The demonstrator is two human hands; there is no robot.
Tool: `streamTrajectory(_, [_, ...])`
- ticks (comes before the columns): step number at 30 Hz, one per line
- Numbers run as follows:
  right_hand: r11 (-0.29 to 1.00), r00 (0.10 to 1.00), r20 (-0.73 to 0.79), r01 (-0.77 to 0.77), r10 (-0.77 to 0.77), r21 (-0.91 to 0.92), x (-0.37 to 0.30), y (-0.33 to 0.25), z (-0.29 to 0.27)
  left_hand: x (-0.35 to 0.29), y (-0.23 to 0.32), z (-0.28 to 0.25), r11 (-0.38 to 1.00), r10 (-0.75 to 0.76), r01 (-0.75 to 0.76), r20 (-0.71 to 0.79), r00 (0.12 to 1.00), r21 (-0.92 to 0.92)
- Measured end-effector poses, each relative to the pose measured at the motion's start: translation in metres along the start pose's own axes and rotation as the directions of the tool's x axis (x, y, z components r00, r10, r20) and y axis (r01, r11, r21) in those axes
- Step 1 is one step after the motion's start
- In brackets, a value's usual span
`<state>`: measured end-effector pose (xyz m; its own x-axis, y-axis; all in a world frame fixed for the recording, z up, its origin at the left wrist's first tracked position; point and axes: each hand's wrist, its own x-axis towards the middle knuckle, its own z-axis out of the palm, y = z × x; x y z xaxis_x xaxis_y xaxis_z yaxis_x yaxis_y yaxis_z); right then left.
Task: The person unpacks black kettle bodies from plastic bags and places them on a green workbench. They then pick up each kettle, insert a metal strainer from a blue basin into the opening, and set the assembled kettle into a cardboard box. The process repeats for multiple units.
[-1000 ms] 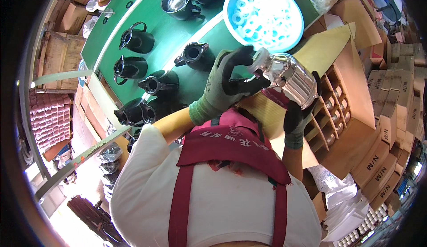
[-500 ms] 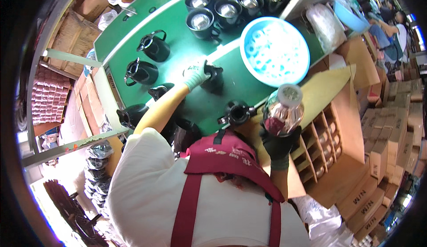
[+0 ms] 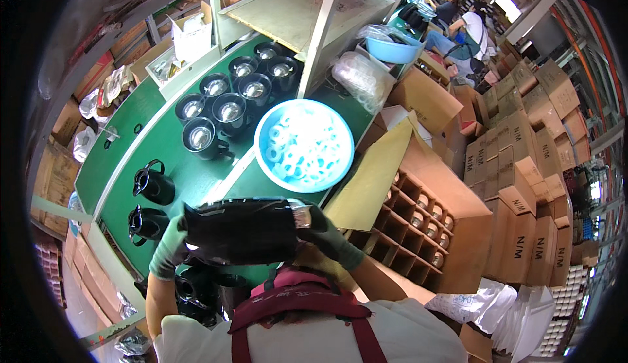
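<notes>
A black jug body (image 3: pixel 241 233) lies on its side in the air before my chest, above the green bench (image 3: pixel 114 214). My left hand (image 3: pixel 171 246), in a pale green glove, is closed round its left end. At the other end a silvery glass flask liner (image 3: pixel 301 216) sticks out, mostly hidden by the jug. My right hand (image 3: pixel 330 233), in a dark glove, is wrapped round that liner. Left of the jug stand two black handled jugs (image 3: pixel 157 186). More black jug parts (image 3: pixel 196 288) sit under my arms, partly covered.
Several black jugs with silvery insides (image 3: pixel 199 137) stand farther back. A light blue basin (image 3: pixel 261 157) of white rings is right of them. At right, an open divided carton (image 3: pixel 402 232) holds silvery liners. Stacked cartons (image 3: pixel 517 245) and seated people (image 3: pixel 468 33) are beyond.
My left hand has lifted a black jug off the bench. My right hand has brought the silvery liner from beside the carton to the jug's end. The view has swung right.
</notes>
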<state>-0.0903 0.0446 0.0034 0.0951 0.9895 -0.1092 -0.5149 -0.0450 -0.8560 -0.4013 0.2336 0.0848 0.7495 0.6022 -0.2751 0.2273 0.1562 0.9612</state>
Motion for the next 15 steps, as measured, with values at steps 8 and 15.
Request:
streamTrajectory(8, [0.894, 0.964, 0.254, 0.185, -0.083, -0.408, 0.039, -0.014, -0.005, -0.014, 0.011, 0.025, 0.991, -0.022, 0.012, -0.071, 0.997, -0.132])
streamTrajectory(15, [0.81, 0.963, 0.25, 0.228, -0.105, -0.541, 0.072, 0.014, 0.009, -0.002, -0.108, -0.025, 0.979, 0.073, -0.127, -0.31, 0.948, -0.157])
